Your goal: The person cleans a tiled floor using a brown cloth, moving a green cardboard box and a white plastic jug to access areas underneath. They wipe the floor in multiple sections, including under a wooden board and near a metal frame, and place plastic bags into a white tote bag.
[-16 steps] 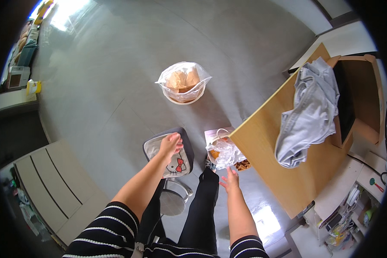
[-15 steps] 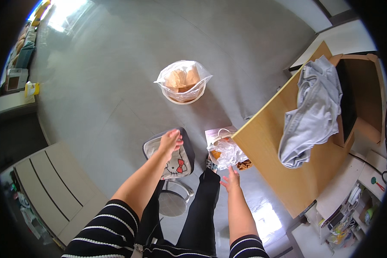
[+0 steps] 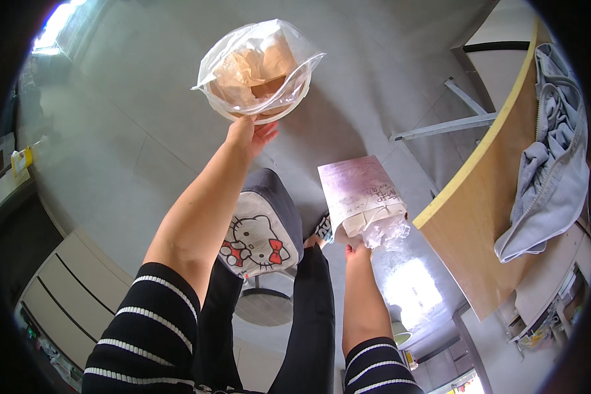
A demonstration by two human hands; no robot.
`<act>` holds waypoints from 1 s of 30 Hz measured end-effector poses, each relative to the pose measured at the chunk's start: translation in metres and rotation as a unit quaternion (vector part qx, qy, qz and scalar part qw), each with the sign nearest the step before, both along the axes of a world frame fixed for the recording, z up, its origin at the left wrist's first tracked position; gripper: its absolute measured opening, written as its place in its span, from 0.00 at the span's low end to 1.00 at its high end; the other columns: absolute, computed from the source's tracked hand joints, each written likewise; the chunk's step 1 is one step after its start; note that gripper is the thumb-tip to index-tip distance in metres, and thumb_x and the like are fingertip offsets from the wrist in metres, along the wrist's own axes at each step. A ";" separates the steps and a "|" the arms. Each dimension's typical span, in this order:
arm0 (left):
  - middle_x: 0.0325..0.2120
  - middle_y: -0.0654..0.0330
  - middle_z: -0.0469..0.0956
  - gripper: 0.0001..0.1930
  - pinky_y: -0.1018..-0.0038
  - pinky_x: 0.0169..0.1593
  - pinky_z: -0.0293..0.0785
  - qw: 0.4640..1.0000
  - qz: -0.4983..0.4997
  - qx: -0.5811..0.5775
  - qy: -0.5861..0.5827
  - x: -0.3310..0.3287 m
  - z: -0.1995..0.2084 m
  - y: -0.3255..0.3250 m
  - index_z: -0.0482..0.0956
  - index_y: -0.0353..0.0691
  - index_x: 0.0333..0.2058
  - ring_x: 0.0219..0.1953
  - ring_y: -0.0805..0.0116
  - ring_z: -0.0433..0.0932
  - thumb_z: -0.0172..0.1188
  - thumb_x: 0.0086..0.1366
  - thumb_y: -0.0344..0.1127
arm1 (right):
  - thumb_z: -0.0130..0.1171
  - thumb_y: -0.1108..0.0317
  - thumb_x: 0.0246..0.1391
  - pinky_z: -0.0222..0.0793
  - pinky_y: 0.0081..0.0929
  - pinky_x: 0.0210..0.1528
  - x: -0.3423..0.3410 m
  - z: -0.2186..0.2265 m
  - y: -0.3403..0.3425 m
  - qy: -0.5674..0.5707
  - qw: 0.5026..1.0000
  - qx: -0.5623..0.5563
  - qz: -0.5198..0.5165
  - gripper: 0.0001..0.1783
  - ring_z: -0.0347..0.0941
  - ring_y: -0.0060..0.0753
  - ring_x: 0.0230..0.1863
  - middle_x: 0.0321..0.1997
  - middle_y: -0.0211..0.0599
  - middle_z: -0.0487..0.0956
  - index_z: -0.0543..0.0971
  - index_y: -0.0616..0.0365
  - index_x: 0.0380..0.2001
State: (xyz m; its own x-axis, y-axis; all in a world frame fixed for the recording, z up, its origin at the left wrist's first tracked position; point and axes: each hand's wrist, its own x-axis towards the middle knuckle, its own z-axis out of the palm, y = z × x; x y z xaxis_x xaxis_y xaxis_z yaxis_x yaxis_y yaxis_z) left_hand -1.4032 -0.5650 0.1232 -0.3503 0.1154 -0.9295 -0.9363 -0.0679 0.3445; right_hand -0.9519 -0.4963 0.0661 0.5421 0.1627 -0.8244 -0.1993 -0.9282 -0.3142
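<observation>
A round trash bin (image 3: 298, 105) with a clear plastic liner and crumpled brown paper inside stands far ahead. At its near side, my left hand (image 3: 248, 134) has its thumb by the rim and its fingers curled against the wall. My right hand (image 3: 358, 251) grips the lower end of a pinkish-purple paper bag (image 3: 358, 184), its fingers partly hidden beneath. The bag tilts with its mouth toward me, and crumpled clear plastic (image 3: 386, 232) bulges out of it. Handwriting covers part of the bag.
A grey and white bag with a cartoon cat (image 3: 261, 230) rests by my legs, above a round stool (image 3: 262, 307). To the right, a wooden tabletop (image 3: 482, 220) carries a grey zip garment (image 3: 550, 164). A metal table leg (image 3: 446, 126) juts out beneath it.
My left hand has reached forward to the trash bin's rim. My right hand has taken hold of the paper bag, which now tilts toward me. The view has shifted.
</observation>
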 end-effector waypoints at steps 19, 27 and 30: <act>0.53 0.54 0.71 0.32 0.60 0.49 0.76 0.999 -0.025 -0.009 0.048 0.001 0.134 -0.132 0.56 0.46 0.66 0.47 0.60 0.78 0.58 0.68 0.45 | 0.51 0.86 0.51 0.69 0.20 0.41 -0.092 0.382 -0.003 0.070 0.849 0.210 0.480 0.09 0.71 0.20 0.35 0.33 0.28 0.78 0.77 0.66 0.34; 0.72 0.56 0.42 0.50 0.58 0.70 0.43 0.930 -0.040 0.255 0.260 -0.032 0.262 -0.107 0.44 0.47 0.72 0.72 0.59 0.44 0.55 0.61 0.68 | 0.48 0.44 0.56 0.63 0.36 0.58 -0.243 0.355 -0.003 0.270 0.908 0.223 0.232 0.28 0.65 0.36 0.58 0.55 0.30 0.70 0.70 0.49 0.54; 0.71 0.57 0.47 0.45 0.63 0.70 0.45 0.906 -0.079 0.290 0.300 -0.058 0.229 -0.107 0.45 0.45 0.71 0.71 0.63 0.48 0.52 0.66 0.64 | 0.53 0.80 0.54 0.70 0.21 0.44 -0.303 0.338 -0.014 0.284 0.832 0.318 0.356 0.11 0.71 0.20 0.37 0.35 0.30 0.75 0.77 0.66 0.41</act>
State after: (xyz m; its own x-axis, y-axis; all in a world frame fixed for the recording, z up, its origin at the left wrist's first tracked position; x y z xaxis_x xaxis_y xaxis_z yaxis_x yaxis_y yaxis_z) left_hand -1.4608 -0.6721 0.3520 -0.7084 0.6156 -0.3453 -0.6071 -0.2819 0.7430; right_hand -1.2550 -0.5101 0.4041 -0.3256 0.7769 -0.5388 0.0460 -0.5562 -0.8298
